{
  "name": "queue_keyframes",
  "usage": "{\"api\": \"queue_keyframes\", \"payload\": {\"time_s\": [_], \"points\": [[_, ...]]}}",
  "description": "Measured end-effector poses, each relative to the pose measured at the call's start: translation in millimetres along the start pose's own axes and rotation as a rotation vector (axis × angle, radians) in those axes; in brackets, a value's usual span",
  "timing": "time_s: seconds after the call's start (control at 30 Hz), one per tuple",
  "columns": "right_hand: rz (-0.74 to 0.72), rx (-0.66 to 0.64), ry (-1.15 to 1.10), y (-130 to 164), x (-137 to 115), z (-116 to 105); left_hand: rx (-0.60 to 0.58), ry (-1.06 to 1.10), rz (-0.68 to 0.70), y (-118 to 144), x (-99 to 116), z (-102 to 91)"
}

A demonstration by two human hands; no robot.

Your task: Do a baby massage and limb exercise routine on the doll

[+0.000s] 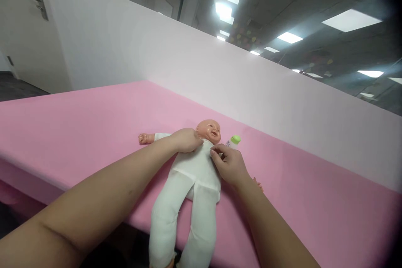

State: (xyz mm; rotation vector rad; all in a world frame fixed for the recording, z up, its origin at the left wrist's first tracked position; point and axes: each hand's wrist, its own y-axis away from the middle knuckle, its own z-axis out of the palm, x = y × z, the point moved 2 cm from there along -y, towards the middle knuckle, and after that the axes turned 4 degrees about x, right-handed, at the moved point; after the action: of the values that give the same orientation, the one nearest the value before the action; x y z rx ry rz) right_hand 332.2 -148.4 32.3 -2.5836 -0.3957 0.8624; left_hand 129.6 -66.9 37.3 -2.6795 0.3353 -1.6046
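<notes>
A baby doll [197, 163] lies on its back, its hard plastic head away from me and its white cloth legs hanging toward the near edge. My left hand [188, 140] is closed at the doll's shoulder, just below the chin, with some fingers hidden by the neck. On the other side of the chest, my right hand [231, 162] has its thumb and fingers pinched together close to the white cloth. Whatever is between those fingertips is too small to tell. Behind the right hand stands a white bottle with a green cap [235, 138], partly covered by the hand.
The doll lies on a pink-covered table [94, 125], whose near edge runs below its legs. A white partition wall [251, 88] borders the far side. At the far left is a door with a metal handle [39, 4].
</notes>
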Motion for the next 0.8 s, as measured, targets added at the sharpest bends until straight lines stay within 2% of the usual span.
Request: {"api": "queue_keyframes", "payload": {"time_s": [0.1, 0.2, 0.37, 0.57, 0.8], "points": [[-0.055, -0.015, 0.000, -0.5, -2.6, 3.3, -0.116, -0.209, 0.074, -0.3, -2.4, 1.8], [-0.115, -0.025, -0.015, -0.3, -0.6, 8.1, -0.082, -0.303, 0.155, -3.6, -4.7, 2.5], [-0.103, 0.024, -0.101, -1.9, 17.6, 12.9, -0.057, -0.260, 0.166, -12.1, -12.4, 2.6], [-0.084, 0.085, -0.028, -7.7, 30.7, 17.5, -0.055, -0.276, 0.246, -15.8, -17.4, 5.2], [-0.043, 0.143, 0.022, -14.2, 44.3, 16.6, 0.036, -0.071, 0.188, -27.6, -32.4, 17.2]]}}
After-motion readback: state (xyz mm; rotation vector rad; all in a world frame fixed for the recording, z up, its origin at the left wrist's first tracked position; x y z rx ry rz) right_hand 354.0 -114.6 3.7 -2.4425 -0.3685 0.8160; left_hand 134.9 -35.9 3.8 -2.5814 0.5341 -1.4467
